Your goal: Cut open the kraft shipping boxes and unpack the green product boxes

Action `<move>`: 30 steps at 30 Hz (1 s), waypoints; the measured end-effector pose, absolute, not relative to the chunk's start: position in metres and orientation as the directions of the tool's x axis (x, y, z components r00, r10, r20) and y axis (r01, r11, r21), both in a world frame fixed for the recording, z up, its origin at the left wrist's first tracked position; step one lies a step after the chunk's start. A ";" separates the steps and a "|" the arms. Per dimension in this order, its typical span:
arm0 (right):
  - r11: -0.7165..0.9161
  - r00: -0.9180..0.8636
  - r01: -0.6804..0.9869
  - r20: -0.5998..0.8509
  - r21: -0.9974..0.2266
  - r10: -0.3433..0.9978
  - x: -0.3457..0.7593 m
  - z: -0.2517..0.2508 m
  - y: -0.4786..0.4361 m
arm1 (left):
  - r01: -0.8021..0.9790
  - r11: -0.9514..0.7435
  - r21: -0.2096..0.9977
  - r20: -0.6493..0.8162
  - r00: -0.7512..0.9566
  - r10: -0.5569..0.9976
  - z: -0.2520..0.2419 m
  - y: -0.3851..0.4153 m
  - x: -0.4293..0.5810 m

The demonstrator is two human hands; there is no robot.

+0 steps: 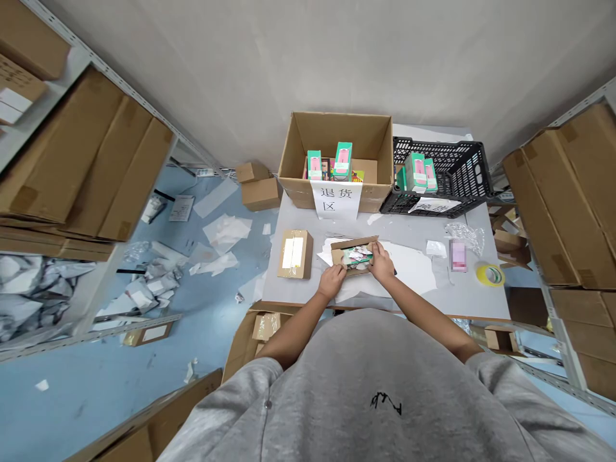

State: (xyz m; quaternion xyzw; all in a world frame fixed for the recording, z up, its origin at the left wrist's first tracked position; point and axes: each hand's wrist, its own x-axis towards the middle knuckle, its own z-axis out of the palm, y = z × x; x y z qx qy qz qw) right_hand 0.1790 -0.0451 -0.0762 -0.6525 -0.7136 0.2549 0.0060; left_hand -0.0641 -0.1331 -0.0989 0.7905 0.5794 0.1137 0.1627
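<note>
Grey sweatshirt (375,385) filled the foreground while the left grip (331,281) and right grip (382,264) closed on opposite ends of a flat brown cardboard carton (353,246) holding a green-and-white packet (357,257), likely light and flimsy, best held by its edges, above the grey bench (469,295).
</note>
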 end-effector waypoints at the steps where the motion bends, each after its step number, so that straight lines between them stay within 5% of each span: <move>1: 0.027 -0.161 0.926 -0.329 -0.376 0.930 0.179 -0.077 -0.045 | 0.878 -0.273 0.393 -0.015 0.303 0.953 -0.099 -0.131 -0.063; 14: 0.170 -0.243 0.949 -0.272 -0.266 0.931 0.181 -0.101 -0.059 | 0.845 -0.309 0.437 0.026 0.332 0.943 -0.100 -0.122 -0.067; 21: 0.043 -0.130 0.925 -0.208 -0.377 0.969 0.169 -0.097 -0.046 | 0.852 0.168 0.496 -0.038 -0.171 0.984 -0.106 -0.104 -0.034; 30: -0.044 -0.007 0.904 -0.118 -0.425 0.993 0.156 -0.095 -0.038 | 0.854 0.319 0.411 -0.119 -0.297 0.947 -0.111 -0.073 -0.013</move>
